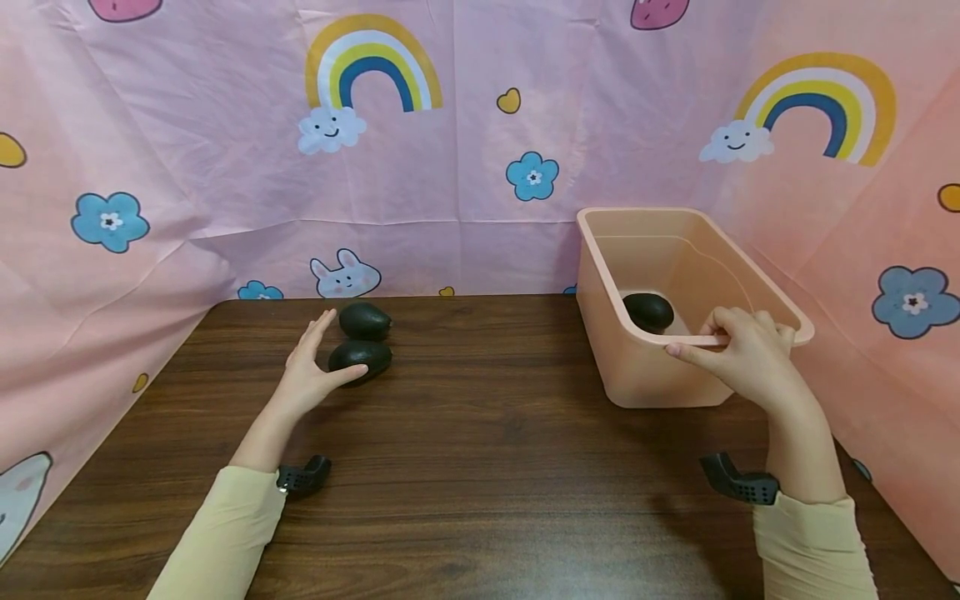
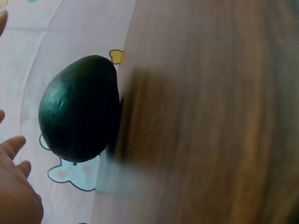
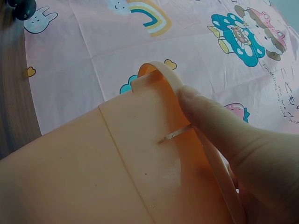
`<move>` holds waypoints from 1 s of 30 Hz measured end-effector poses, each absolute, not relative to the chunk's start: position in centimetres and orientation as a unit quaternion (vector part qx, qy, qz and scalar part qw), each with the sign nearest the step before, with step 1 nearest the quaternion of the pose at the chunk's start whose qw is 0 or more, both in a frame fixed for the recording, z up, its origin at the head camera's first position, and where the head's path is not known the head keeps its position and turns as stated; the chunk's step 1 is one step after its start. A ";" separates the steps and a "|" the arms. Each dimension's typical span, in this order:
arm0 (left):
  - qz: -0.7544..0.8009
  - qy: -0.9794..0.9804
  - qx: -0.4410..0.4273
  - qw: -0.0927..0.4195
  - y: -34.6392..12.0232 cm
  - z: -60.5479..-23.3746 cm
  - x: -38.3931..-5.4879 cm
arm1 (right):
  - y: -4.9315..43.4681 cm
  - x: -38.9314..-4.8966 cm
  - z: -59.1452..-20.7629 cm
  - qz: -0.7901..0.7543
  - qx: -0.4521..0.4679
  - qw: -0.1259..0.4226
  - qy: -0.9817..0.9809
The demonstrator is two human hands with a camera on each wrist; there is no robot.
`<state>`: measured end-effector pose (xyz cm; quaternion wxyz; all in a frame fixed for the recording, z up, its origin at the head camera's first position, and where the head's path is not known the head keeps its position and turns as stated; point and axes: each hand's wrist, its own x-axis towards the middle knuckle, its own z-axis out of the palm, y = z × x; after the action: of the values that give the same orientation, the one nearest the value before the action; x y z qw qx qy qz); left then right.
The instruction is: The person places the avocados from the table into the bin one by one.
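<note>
Two dark green avocados lie one behind the other on the left of the table: a nearer avocado [image 1: 358, 357] and a farther avocado [image 1: 364, 320]. My left hand [image 1: 306, 377] is beside them with spread fingers, the thumb overlapping the nearer one in the head view. One avocado [image 2: 79, 109] looms large in the left wrist view, apart from the fingertips [image 2: 14, 145]. On the right, my right hand [image 1: 757, 358] grips the front rim of a peach plastic bin [image 1: 660, 379], thumb outside and fingers over the edge. Another avocado [image 1: 648, 312] lies inside the bin.
The dark wood table [image 1: 480, 475] reaches back to a pink printed cloth [image 1: 480, 167] hanging behind and along both sides. The bin stands at the back right, close to the cloth. Black wrist straps [image 1: 303, 477] sit below both hands.
</note>
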<state>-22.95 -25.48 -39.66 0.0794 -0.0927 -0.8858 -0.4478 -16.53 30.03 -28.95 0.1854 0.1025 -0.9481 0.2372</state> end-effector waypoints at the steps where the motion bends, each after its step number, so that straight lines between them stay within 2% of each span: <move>1: -0.449 -0.886 -0.089 0.075 -25.6 -39.8 -23.0 | 30.0 -16.5 -28.9 0.237 0.103 0.185 -0.948; 16: -0.492 -0.868 -0.066 0.000 -27.2 -41.6 -24.0 | 30.1 -16.7 -29.1 0.237 0.102 0.181 -0.949; 30: -0.562 -0.824 -0.072 -0.021 -27.6 -42.8 -24.5 | 30.1 -16.7 -29.1 0.237 0.102 0.182 -0.949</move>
<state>-24.46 -27.65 -42.77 -0.0215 -0.0716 -0.8240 -0.5616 -16.73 30.12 -29.12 0.1824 0.1022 -0.9486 0.2374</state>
